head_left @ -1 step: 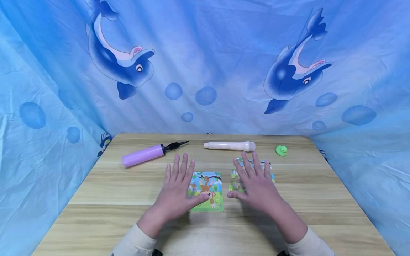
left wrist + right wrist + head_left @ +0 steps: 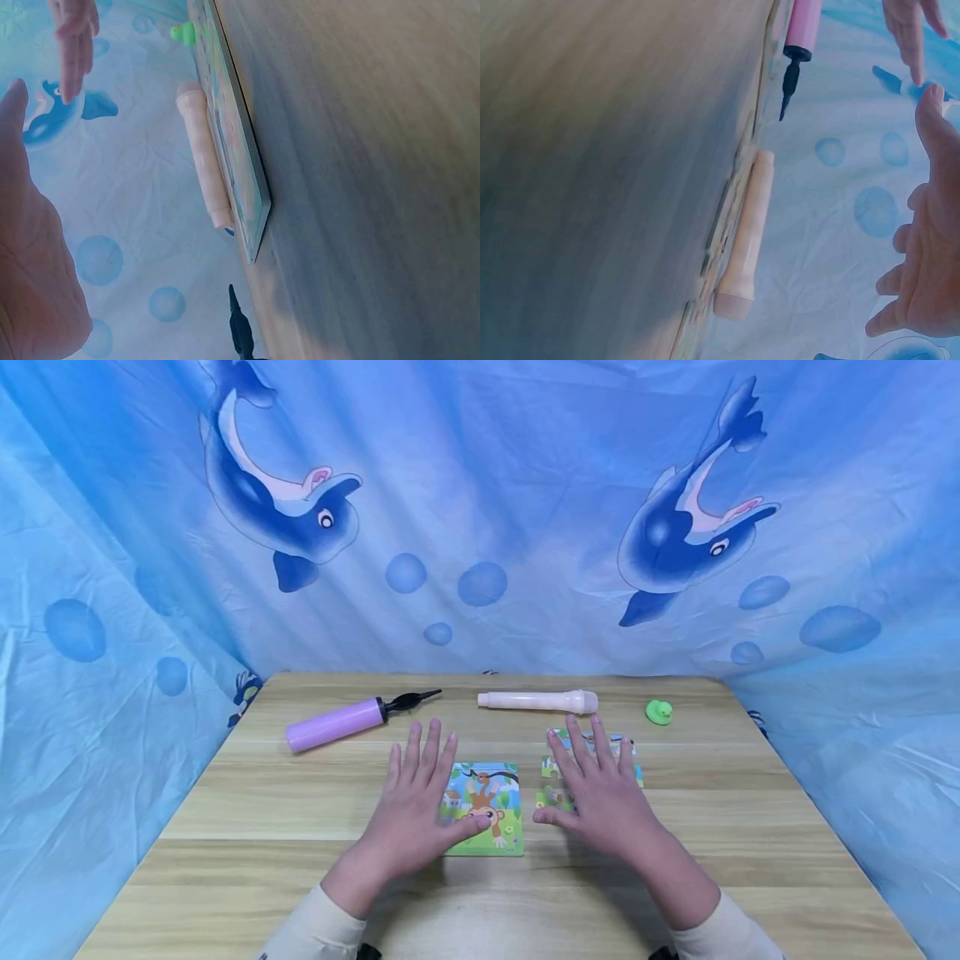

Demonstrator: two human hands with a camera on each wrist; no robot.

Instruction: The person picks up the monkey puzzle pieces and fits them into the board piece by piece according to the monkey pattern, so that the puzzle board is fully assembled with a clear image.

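Note:
My left hand (image 2: 411, 818) hovers with fingers spread over the left side of a square picture puzzle (image 2: 491, 785) showing a monkey hanging from a branch. In the left wrist view, that palm is raised above the puzzle board (image 2: 244, 172) and holds nothing. Over several loose puzzle pieces (image 2: 549, 767) to the right is my right hand (image 2: 609, 802), fingers also apart and nothing in them. It partly covers these pieces. The right wrist view shows the pieces edge-on (image 2: 718, 229), apart from the raised right hand (image 2: 934, 247).
A purple hand pump (image 2: 337, 725) with a black nozzle lies at the back left of the wooden table (image 2: 247, 810). Behind the pieces is a white toy microphone (image 2: 532, 701). A green rubber duck (image 2: 659, 712) sits at the back right. Blue dolphin-print cloth (image 2: 480, 510) surrounds the table.

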